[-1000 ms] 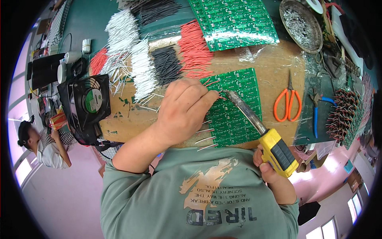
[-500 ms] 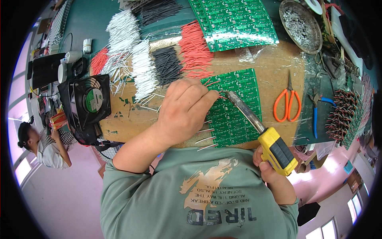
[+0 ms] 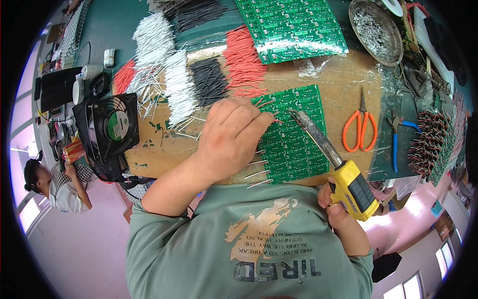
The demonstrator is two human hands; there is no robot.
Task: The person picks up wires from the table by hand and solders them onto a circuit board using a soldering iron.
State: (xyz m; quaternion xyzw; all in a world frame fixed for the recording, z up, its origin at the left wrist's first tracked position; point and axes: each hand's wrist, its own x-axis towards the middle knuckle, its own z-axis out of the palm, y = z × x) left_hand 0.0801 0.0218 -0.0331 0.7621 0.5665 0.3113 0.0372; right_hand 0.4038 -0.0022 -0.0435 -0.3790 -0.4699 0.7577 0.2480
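Note:
My left hand (image 3: 231, 137) is closed in a pinch at the left side of a green circuit board panel (image 3: 301, 149). From its fingertips a short red wire (image 3: 278, 121) reaches onto the board. My right hand (image 3: 334, 207) grips a yellow and black soldering iron (image 3: 352, 189) by its handle. The iron's tip is over the upper part of the panel, a little to the right of the wire and apart from it. More red wires stick out at the panel's upper left corner, and several white wires (image 3: 257, 173) at its lower left edge.
Bundles of white wires (image 3: 178, 89), black wires (image 3: 210, 82) and red wires (image 3: 244, 62) lie beyond my left hand. A stack of green panels (image 3: 294, 30) and a metal dish (image 3: 377, 32) stand farther back. Orange scissors (image 3: 359, 130) and blue-handled cutters (image 3: 395, 144) lie right; a fan (image 3: 112, 124) stands left.
The soldering iron has moved to the right, its tip drawing away from the red wire's end. My left hand has stayed in place.

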